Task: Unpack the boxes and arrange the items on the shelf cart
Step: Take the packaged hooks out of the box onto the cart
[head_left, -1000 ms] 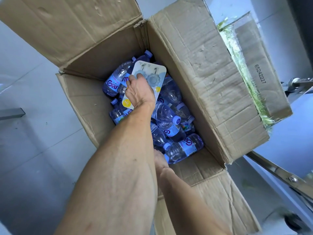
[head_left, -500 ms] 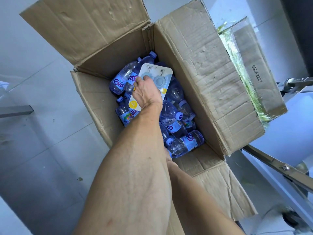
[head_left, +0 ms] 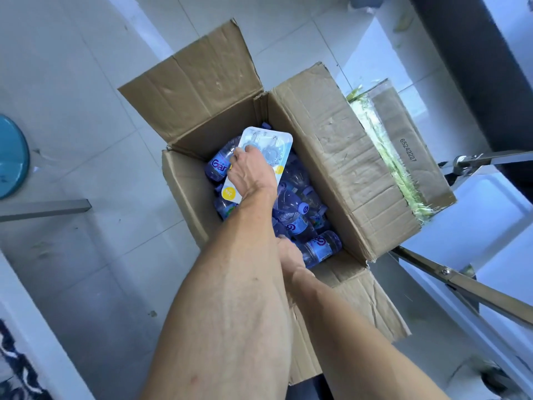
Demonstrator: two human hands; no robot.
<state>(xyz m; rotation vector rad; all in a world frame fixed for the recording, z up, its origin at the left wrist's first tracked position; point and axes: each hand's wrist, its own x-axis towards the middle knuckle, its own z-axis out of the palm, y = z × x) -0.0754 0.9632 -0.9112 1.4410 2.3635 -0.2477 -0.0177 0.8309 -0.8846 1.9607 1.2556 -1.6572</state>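
An open cardboard box (head_left: 331,157) stands on the tiled floor, filled with several small blue-labelled water bottles (head_left: 320,248) lying loose. My left hand (head_left: 252,171) reaches into the box and grips a white blister card pack (head_left: 271,145) with yellow stickers, held just above the bottles. My right hand (head_left: 290,255) is low at the near side of the box, next to a bottle. My left forearm covers most of it, so its fingers are hidden.
A second cardboard box (head_left: 403,145) with green-printed tape sits right of the open one. The metal frame of the cart (head_left: 461,287) runs along the right side. A blue round object (head_left: 11,157) and a grey bar (head_left: 43,209) lie at the left.
The view has pulled back and shifted, showing more floor. My left hand still grips the card pack over the bottles; my right hand stays low in the box.
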